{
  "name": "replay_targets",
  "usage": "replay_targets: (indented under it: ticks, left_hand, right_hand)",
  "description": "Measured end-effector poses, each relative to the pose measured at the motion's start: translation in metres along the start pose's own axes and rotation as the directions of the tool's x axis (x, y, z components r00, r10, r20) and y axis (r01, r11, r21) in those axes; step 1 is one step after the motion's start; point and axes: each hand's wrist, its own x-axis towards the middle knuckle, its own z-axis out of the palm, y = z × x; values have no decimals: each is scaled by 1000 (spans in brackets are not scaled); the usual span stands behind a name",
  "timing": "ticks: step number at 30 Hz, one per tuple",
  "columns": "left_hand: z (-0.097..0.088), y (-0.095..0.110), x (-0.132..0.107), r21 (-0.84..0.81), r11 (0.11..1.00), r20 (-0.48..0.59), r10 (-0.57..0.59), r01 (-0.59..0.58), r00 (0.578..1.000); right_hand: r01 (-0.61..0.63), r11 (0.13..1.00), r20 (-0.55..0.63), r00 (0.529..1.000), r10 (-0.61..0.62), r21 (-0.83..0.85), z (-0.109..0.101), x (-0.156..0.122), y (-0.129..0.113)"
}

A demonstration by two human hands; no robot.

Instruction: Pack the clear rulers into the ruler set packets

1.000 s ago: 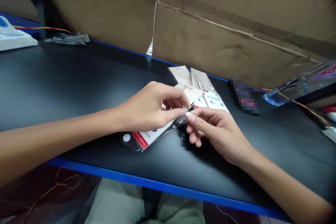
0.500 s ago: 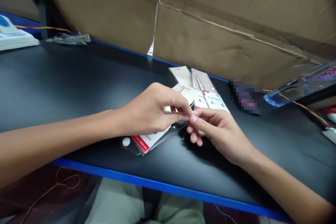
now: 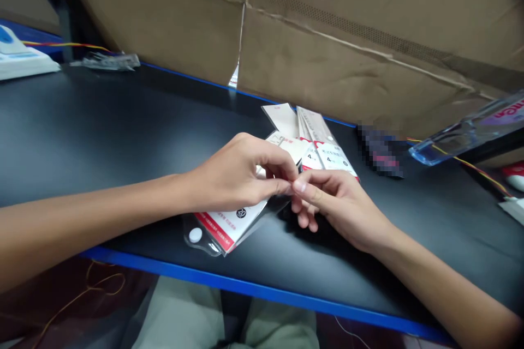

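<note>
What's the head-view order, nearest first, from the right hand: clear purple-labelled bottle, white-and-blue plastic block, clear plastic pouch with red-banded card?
1. Clear pouch, just left.
2. Purple-labelled bottle, off right.
3. White-and-blue block, far left.

worn on the head, looking forward and down in 1 view from above the lap [image 3: 180, 313], close over left hand [image 3: 245, 172] and right hand [image 3: 347, 204], facing tabletop [image 3: 90, 125] and cardboard [image 3: 352, 71].

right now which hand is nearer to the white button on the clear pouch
Left. The left hand is over the clear pouch, just beyond the white button; the right hand is farther off to the right.
</note>
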Motion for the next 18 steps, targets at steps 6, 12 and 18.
replay_targets:
  ticks: [6, 12, 18]
  left_hand:
    - [-1, 0, 3, -195, 973, 73, -115, 127, 991]
    - [-3, -3, 2, -326, 916, 181, -183, 234, 966]
    - [0, -2, 0, -182, 980, 62, -69, 80, 996]
  right_hand:
    - [-28, 999, 20, 999, 28, 23, -2, -2, -2]
    - [-17, 999, 48, 999, 15, 45, -4, -4, -2]
    - [-26, 1000, 68, 997, 27, -8, -3, -4, -5]
